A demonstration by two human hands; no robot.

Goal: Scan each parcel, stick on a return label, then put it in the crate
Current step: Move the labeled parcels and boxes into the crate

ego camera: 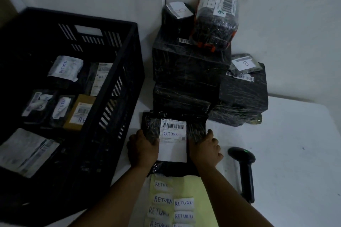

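A flat black parcel lies on the white table in front of me, with a white shipping label and a handwritten RETURN sticker on top. My left hand grips its left edge and my right hand grips its right edge. To the left stands a large black crate holding several labelled parcels. A black handheld scanner lies on the table to the right of my right hand. A yellow sheet with several RETURN stickers lies just below the parcel.
A pile of black wrapped parcels stands against the wall behind the held parcel, with smaller labelled packets on top. Bare white table stretches to the right of the scanner.
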